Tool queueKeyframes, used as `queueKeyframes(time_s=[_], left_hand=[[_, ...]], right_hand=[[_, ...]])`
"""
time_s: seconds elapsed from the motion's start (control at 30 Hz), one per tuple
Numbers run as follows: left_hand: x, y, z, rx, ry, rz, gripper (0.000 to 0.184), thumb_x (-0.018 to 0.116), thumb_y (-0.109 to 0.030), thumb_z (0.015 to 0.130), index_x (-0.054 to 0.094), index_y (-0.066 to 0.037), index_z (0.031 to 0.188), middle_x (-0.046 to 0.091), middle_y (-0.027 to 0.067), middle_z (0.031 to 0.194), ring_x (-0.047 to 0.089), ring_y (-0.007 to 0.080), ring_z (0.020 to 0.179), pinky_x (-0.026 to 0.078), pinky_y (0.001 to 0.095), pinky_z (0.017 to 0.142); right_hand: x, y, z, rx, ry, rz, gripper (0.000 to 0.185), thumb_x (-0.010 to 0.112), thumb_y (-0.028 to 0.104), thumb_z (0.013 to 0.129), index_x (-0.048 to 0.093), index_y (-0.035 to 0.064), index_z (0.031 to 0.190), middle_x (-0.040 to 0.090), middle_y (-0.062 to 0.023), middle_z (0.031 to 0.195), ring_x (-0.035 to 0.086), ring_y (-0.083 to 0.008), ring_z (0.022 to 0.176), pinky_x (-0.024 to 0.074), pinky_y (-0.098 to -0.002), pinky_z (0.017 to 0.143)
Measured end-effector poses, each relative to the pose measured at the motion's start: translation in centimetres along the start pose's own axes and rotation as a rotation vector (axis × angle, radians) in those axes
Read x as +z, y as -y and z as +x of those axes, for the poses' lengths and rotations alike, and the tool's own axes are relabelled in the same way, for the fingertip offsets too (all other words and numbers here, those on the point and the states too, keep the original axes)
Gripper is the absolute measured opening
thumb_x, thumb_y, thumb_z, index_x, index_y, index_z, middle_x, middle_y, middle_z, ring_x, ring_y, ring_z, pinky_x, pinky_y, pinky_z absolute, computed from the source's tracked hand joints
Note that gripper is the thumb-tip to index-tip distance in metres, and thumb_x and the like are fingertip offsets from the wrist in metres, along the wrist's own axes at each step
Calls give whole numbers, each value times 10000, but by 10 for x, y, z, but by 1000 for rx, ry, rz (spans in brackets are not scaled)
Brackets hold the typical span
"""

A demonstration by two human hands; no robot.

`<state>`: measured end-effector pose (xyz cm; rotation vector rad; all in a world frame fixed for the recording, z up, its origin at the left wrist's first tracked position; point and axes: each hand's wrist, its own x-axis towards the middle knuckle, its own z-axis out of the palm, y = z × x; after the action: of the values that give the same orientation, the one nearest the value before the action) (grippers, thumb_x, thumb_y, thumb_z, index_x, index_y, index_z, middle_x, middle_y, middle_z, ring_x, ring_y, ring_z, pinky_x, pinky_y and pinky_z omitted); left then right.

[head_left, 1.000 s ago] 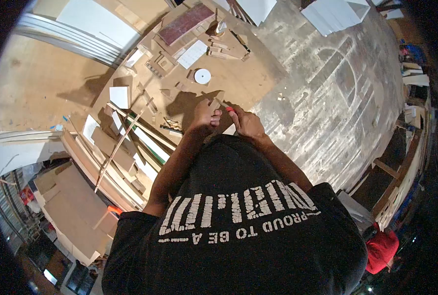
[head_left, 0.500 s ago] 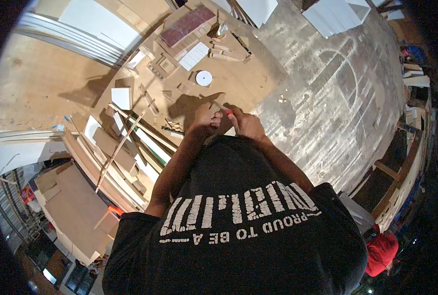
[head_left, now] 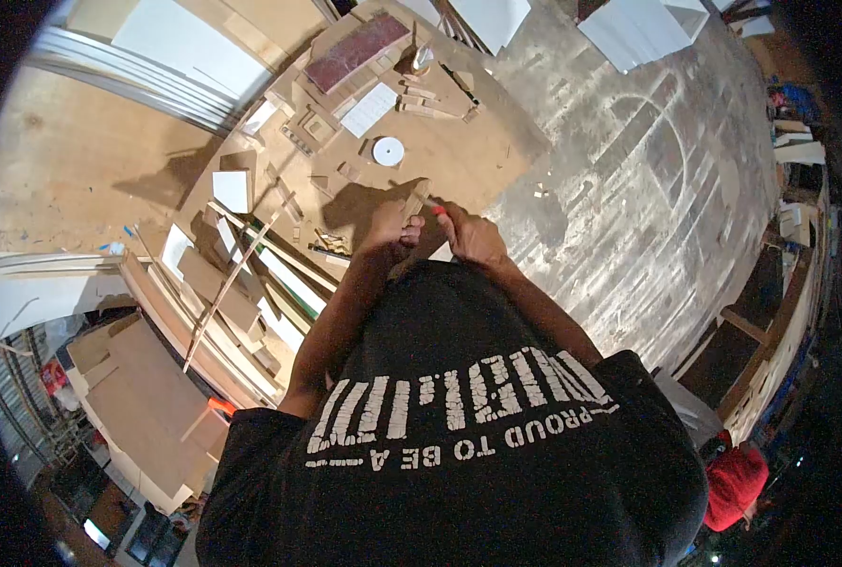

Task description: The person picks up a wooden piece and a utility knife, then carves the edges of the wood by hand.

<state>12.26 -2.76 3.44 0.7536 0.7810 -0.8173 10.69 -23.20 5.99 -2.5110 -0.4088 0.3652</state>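
Observation:
Just in front of my chest, my left hand is closed around a small, pale piece of wood, which sticks up past the fingers. Beside it, my right hand grips a red-handled tool. Its short tip reaches toward the wood; the tool's exact kind is too small to make out. Below both hands lies a brown wooden board, with their shadow on it. A white round roll or disc rests beyond my left hand.
Long wood strips and offcuts pile up at the left. A dark red-brown block, a written paper sheet and small wood pieces lie on the board's far side. Grey concrete floor spreads right. Something red shows at lower right.
The wood in my left hand has turned slightly and shows more of its face. The red-handled tool's tip is a little more visible. Both hands stay nearly in place; the view has shifted slightly.

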Motion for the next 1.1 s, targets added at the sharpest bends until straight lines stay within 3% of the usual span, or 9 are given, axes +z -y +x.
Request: queueKeyframes(time_s=[0.1, 0.3, 0.5, 0.63, 0.73, 0.83, 0.93, 1.03, 1.1], left_hand=[[-13, 5, 12, 62, 129, 57, 252, 320, -260, 1050, 516, -102, 1058, 490, 10, 703, 374, 92, 502, 298, 264, 444], [-20, 8, 24, 85, -89, 201, 293, 326, -268, 1052, 557, -88, 1064, 490, 13, 704, 384, 91, 503, 312, 252, 448], [-46, 4, 36, 58, 162, 164, 273, 345, -295, 1054, 519, -114, 1162, 490, 5, 710, 381, 99, 499, 323, 253, 443], [-11, 8, 11, 105, -110, 226, 249, 353, -292, 1036, 469, -84, 1109, 499, 23, 672, 363, 86, 455, 302, 247, 391], [-10, 3, 8, 101, -47, 154, 282, 373, -335, 1043, 484, -80, 1086, 509, 31, 663, 378, 88, 449, 309, 251, 391], [-18, 5, 13, 154, -1, 213, 322, 387, -362, 1045, 520, -74, 1098, 520, 35, 659, 399, 90, 452, 320, 251, 395], [7, -5, -11, 215, -154, 312, 355, 386, -365, 1045, 570, -63, 1069, 526, 36, 661, 424, 96, 456, 333, 254, 392], [11, -3, -14, 276, -66, 433, 385, 420, -371, 1037, 605, -42, 1114, 543, 42, 680, 460, 110, 479, 372, 263, 405], [18, -1, -21, 348, -126, 529, 374, 474, -360, 1018, 624, -39, 1141, 556, 42, 702, 487, 107, 511, 402, 277, 422]], right_hand=[[-3, -5, 4, 79, 47, 17, 405, 385, 406, 1052, 545, 75, 1221, 678, -251, 810, 671, -460, 777, 533, -548, 686], [-8, -2, 14, -17, 19, 68, 390, 387, 402, 1051, 550, 72, 1180, 676, -255, 813, 669, -458, 813, 530, -550, 710], [3, 1, 24, 171, 127, -33, 415, 367, 421, 1053, 535, 70, 1197, 688, -266, 885, 671, -470, 855, 534, -553, 730], [-21, -3, 16, 173, 179, -38, 429, 346, 424, 1059, 536, 65, 1196, 688, -273, 899, 673, -474, 877, 525, -575, 762], [-12, -11, 9, 292, 181, -7, 420, 381, 422, 1057, 547, 66, 1208, 683, -287, 920, 670, -472, 902, 527, -539, 776], [20, -42, 15, 344, 78, 349, 551, 386, 516, 1035, 516, 32, 1263, 687, -268, 958, 689, -413, 912, 538, -482, 797], [19, -39, 27, 370, 42, 667, 476, 511, 450, 1019, 534, 26, 1234, 683, -157, 991, 660, -250, 916, 515, -399, 825], [5, -11, 42, 428, -87, 1133, 377, 630, 308, 981, 557, 33, 1229, 646, -53, 1025, 589, -151, 932, 491, -334, 853], [-2, -2, 49, 387, -95, 1214, 363, 663, 255, 960, 560, 42, 1235, 645, -37, 1055, 598, -153, 925, 498, -326, 848]])
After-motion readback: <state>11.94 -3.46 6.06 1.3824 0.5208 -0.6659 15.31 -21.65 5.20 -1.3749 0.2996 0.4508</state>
